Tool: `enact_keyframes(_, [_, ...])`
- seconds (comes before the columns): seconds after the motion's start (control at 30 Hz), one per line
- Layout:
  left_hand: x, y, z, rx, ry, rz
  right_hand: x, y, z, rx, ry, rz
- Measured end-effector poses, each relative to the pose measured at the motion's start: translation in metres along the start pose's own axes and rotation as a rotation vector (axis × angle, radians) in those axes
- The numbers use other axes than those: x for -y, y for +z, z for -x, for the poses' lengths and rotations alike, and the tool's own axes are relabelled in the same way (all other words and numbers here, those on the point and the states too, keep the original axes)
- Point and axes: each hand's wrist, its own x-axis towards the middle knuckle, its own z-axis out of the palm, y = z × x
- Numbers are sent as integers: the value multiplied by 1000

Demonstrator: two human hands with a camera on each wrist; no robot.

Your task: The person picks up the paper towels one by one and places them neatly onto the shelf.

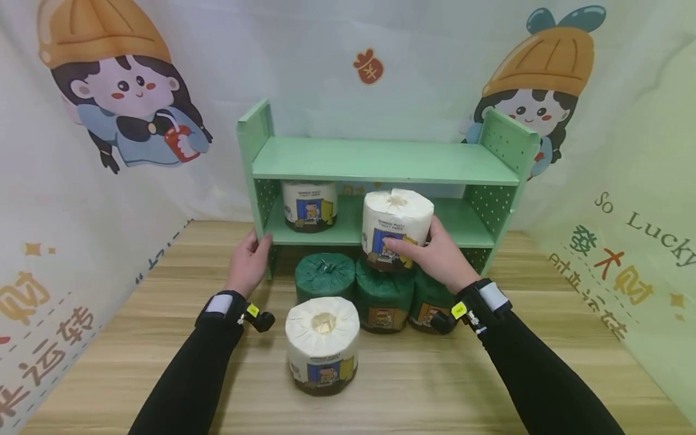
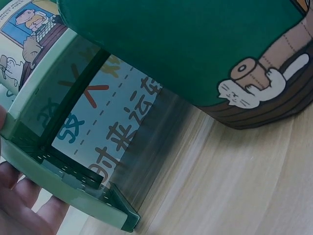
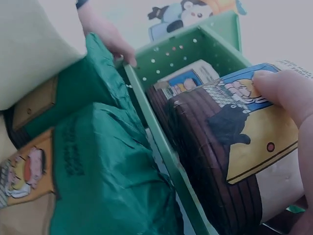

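Currently right hand [image 1: 437,257] gripped white paper-wrapped toilet roll [image 1: 396,226] by its side at front edge of green two-tier shelf's [image 1: 380,162] lower tier. Left hand [image 1: 249,263] rested open-fingered on shelf's left upright. Roll looked light, squashy; side grip suited it.
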Motion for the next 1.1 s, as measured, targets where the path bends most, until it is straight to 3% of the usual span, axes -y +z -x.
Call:
enact_keyframes(0.3, [5, 1, -1, -6, 2, 19, -3, -3, -18, 16, 41, 70])
enact_keyframes(0.57, [3, -1, 0, -5, 0, 7, -1, -6, -27, -18, 160, 147])
enact_keyframes(0.97, [-2, -1, 1, -12, 6, 18, -1, -3, -48, -64, 153, 314])
enact_keyframes(1.1, [-2, -1, 1, -16, 4, 16, 0, -3, -56, -41, 134, 344])
